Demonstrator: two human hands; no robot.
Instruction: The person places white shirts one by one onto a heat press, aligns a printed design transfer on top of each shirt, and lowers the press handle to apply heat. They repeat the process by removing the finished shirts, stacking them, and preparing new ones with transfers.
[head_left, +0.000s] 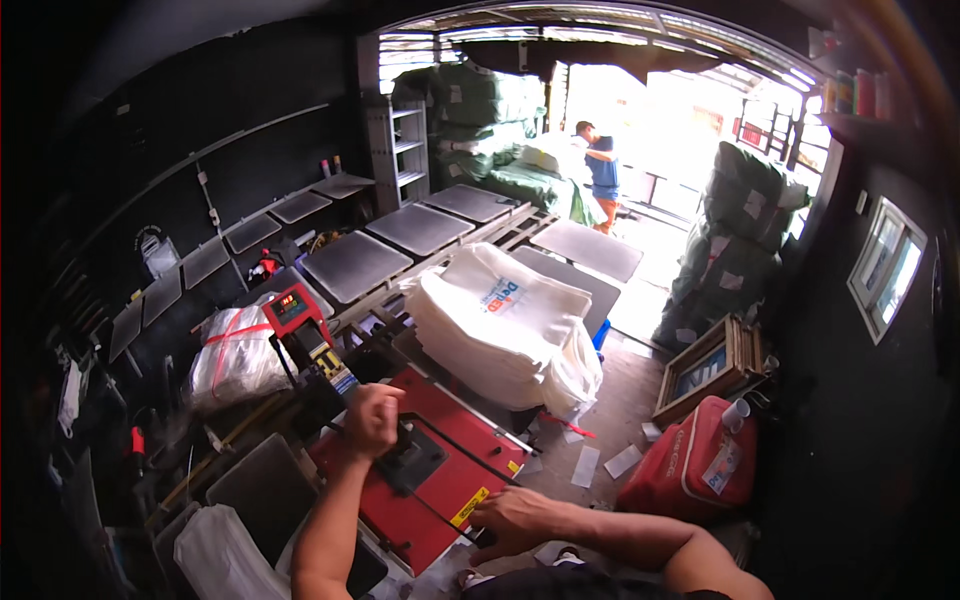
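Note:
A red heat press (427, 480) with a black handle frame lies below me at the centre. My left hand (376, 421) is closed in a fist over the press's upper arm; what it grips is hidden. My right hand (517, 517) rests with curled fingers on the black handle bar at the near right edge of the red plate, beside a yellow warning label. Behind the plate is a thick stack of white fabric pieces (495, 315), the top one bearing a printed logo. The press's red control box (294, 307) shows lit digits.
Flat printing pallets (356, 266) line the rack beyond. A plastic-wrapped bundle (240, 352) is at left, white fabric (225, 555) at lower left. A red cooler (694, 465) and wooden frames (705, 367) stand right, near paper scraps on the floor. A person (601, 169) stands by large green sacks.

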